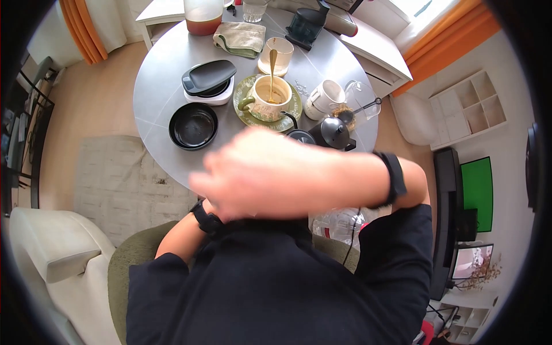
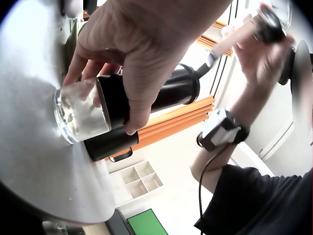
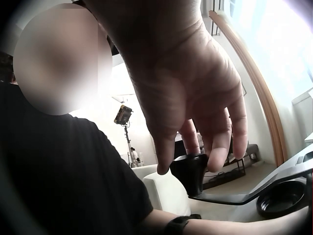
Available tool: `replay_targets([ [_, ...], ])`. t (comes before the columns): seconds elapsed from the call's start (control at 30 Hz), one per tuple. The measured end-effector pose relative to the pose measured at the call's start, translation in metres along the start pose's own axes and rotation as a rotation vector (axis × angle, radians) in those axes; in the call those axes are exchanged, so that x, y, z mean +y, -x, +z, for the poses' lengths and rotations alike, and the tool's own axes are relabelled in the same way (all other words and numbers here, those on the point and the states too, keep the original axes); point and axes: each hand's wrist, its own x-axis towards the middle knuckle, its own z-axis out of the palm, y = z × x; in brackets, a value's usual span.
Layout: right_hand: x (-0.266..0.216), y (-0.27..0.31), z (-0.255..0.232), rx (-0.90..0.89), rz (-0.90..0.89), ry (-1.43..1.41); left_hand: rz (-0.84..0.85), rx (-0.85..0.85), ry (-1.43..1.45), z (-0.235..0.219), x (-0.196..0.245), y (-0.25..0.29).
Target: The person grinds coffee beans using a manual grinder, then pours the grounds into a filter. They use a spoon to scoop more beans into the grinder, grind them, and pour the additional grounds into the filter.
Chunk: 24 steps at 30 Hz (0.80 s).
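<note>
Grinder: it stands in front of the person, with its glass end at the bench. The glass looks flat on the top, though the tipped view makes that hard to be sure of.
Left grip: curled round the black part, just above the glass, thumb on one side and fingers on the other. A firm, low hold like this should stop it from spinning.
Right grip: fingers and thumb round the knob. Best to hold it loosely, so it can roll in the fingers.
Crank: it sticks out to the side, so it calls for big, smooth, level rounds. Pushing down or pulling hard could tip the grinder.
Black mug: near the glass. Leave room so the two do not bump.
Cup: on a green plate, with a spoon poking up. Mind the spoon with the moving arm.
</note>
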Motion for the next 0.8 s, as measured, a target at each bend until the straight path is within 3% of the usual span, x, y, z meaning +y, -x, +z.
replay_targets([
  [0.13, 0.054, -0.026, -0.01, 0.064, 0.252, 0.224, -0.074, -0.102, -0.265, 0.003, -0.027, -0.011],
  [0.17, 0.091, -0.016, -0.013, 0.156, 0.286, 0.222, 0.029, -0.008, -0.189, 0.003, -0.016, -0.007],
  [0.2, 0.12, 0.004, -0.016, 0.246, 0.319, 0.22, 0.027, 0.003, -0.201, 0.003, -0.015, -0.007],
  [0.33, 0.139, 0.088, -0.024, 0.265, 0.656, 0.157, 0.041, 0.028, -0.211, 0.004, -0.015, -0.007],
  [0.47, 0.089, 0.159, -0.029, 0.182, 0.947, -0.039, 0.002, 0.011, -0.172, 0.004, -0.011, -0.005],
  [0.53, 0.053, 0.176, -0.027, 0.115, 1.006, -0.049, 0.019, 0.025, -0.179, 0.005, -0.014, -0.005],
  [0.6, 0.021, 0.185, -0.017, 0.16, 0.974, -0.075, 0.031, 0.034, -0.177, 0.006, -0.014, -0.006],
  [0.67, 0.006, 0.192, -0.016, 0.063, 1.012, -0.329, 0.035, 0.037, -0.168, 0.005, -0.011, -0.005],
  [0.73, 0.022, 0.215, 0.007, 0.299, 1.032, -0.712, 0.008, 0.014, -0.161, 0.005, -0.011, -0.005],
  [0.8, 0.044, 0.225, 0.033, 0.418, 1.031, -0.272, -0.007, 0.0, -0.17, 0.004, -0.012, -0.006],
])
